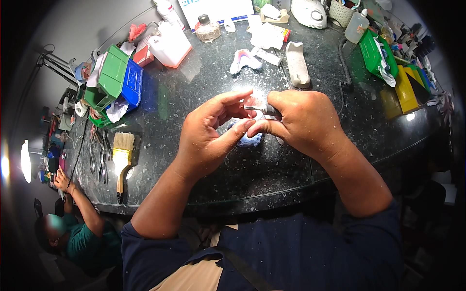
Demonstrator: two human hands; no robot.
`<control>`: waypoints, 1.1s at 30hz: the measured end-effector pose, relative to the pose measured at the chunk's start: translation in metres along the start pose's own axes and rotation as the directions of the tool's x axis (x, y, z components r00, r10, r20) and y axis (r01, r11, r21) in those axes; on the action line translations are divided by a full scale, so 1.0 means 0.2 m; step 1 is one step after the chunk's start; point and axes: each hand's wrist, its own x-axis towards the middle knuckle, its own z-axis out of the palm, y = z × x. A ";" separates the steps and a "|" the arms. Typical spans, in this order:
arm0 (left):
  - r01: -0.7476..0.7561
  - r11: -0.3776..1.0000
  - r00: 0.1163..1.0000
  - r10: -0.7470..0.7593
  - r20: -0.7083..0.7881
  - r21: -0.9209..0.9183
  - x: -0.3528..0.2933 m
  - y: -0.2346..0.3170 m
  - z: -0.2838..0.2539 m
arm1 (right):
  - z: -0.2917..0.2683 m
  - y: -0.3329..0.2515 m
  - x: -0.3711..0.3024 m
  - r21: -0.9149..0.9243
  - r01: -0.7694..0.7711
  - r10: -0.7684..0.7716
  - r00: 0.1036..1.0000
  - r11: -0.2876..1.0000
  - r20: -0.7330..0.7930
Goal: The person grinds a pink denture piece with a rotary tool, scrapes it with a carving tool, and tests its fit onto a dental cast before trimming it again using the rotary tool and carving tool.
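My left hand (208,127) is closed with its fingertips around a small pinkish, shiny piece (253,101), partly hidden by the fingers and washed out by bright light. My right hand (307,119) grips a rotary handpiece (271,112), whose metal tip points left against or close to the pinkish piece. The two thumbs meet just below it. Under the hands on the dark bench lies a mottled blue thing (250,140), mostly covered. Beyond them sits a white, horseshoe-shaped dental piece with pink on it (244,61).
Left on the speckled bench (218,186) are a paintbrush (122,157), several pliers (103,160) and green and blue bins (112,70). A pale curved rest (297,65), a white jug (170,47) and a dark cord (342,70) stand further back. A co-worker (90,233) sits at lower left.
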 end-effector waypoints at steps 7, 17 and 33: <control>0.001 1.000 1.000 -0.001 0.002 -0.002 0.00 -0.01 0.00 | -0.01 -0.01 0.00 0.006 -0.009 0.009 1.000 1.000 0.017; 0.006 0.999 1.000 -0.006 -0.006 -0.032 0.00 -0.01 0.01 | -0.03 -0.01 0.01 -0.011 -0.015 0.016 0.999 1.000 0.031; 0.022 0.993 0.999 -0.027 -0.037 -0.117 0.01 -0.01 0.02 | -0.03 0.00 0.00 -0.013 -0.020 0.021 0.999 1.000 0.047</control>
